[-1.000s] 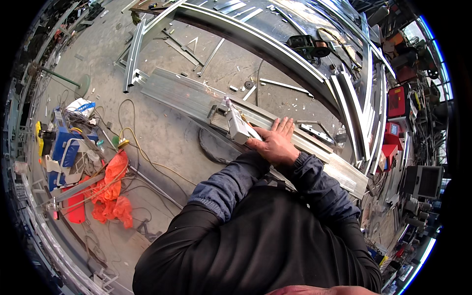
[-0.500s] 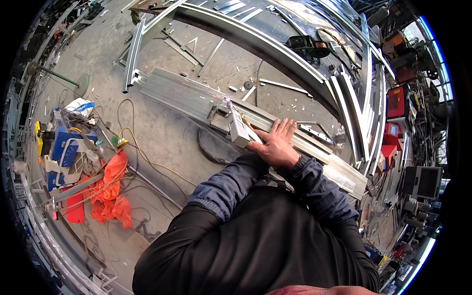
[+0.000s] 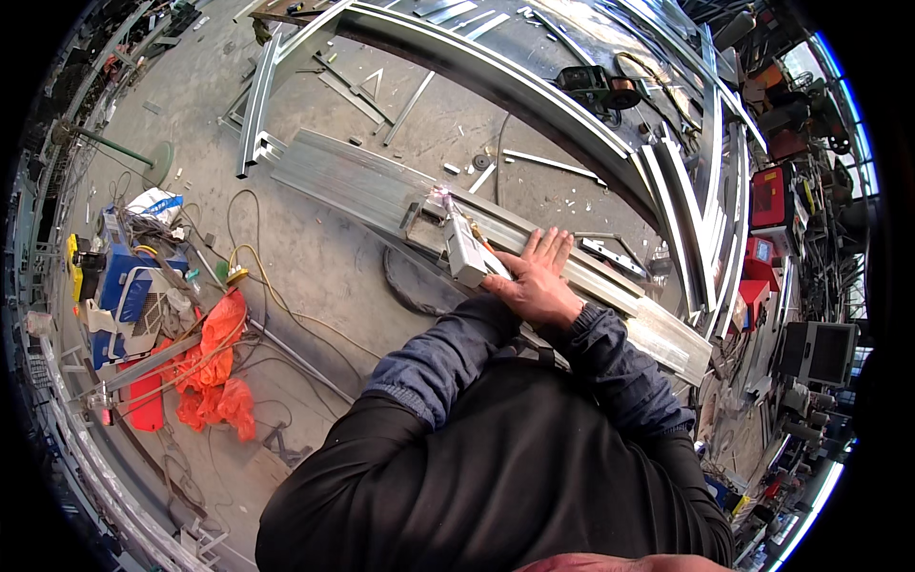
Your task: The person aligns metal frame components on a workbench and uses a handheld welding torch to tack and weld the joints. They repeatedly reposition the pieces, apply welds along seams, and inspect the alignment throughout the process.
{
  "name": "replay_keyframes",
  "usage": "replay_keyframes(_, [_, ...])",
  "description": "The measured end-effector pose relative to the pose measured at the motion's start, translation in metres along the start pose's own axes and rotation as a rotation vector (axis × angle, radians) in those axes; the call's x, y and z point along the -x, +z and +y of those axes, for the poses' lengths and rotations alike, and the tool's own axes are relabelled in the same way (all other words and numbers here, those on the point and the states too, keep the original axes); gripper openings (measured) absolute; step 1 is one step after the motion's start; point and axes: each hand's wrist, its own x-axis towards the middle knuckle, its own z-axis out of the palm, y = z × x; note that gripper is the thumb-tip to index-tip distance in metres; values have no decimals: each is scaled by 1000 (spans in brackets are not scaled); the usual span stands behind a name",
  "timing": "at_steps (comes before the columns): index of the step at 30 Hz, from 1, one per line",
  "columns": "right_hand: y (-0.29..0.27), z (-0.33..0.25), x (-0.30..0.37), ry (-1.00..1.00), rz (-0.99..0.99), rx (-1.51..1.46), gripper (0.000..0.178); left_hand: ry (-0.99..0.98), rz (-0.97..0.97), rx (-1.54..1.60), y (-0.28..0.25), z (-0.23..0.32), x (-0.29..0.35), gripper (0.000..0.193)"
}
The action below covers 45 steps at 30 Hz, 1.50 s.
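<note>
My right hand (image 3: pixel 543 284) lies over a long metal channel (image 3: pixel 610 297), its fingers stretched out and apart toward the far side. My left forearm (image 3: pixel 434 362) reaches in from the left and ends beneath my right hand; the left fingers are mostly hidden there. Just left of my right thumb sits a short pale box-shaped piece (image 3: pixel 465 255), tilted across the channel. Along its far side runs a slim orange-brown tool (image 3: pixel 478 234), with a small pinkish-white glow at its tip. Whether my left hand holds this tool is hidden. Under everything is a wide flat metal plank (image 3: pixel 348 176).
Beyond the plank a large metal frame (image 3: pixel 477 62) curves across the floor. At left are a blue machine (image 3: pixel 129 296), crumpled orange plastic (image 3: pixel 221 357) and a yellow cable (image 3: pixel 281 305). A dark coil (image 3: pixel 410 286) lies near the plank. Red machines (image 3: pixel 767 200) stand at right.
The view has shifted very slightly. My hands, the pale piece and the tool keep nearly the same places.
</note>
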Motion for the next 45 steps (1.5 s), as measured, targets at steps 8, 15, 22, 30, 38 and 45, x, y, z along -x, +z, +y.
replay_keyframes(8, [15, 18, 0, -73, 83, 0, 77, -86, 59, -56, 4, 5, -1, 104])
replay_keyframes(15, [11, 16, 3, -73, 70, -8, 77, -126, 52, -86, 6, 10, -2, 100])
replay_keyframes(22, [9, 17, 6, -70, 13, -46, 75, -169, 37, -118, 11, 17, -4, 97])
replay_keyframes(30, [16, 27, 6, -70, -10, -98, 76, -285, -5, -217, 24, 31, -4, 93])
replay_keyframes(38, [-2, 15, 20, -106, -93, -459, 66, -299, -386, -1375, 19, 43, -20, 91])
replay_keyframes(45, [-121, -3, 96, 235, -323, -915, 42, -231, -818, -2639, 73, 55, -33, 69])
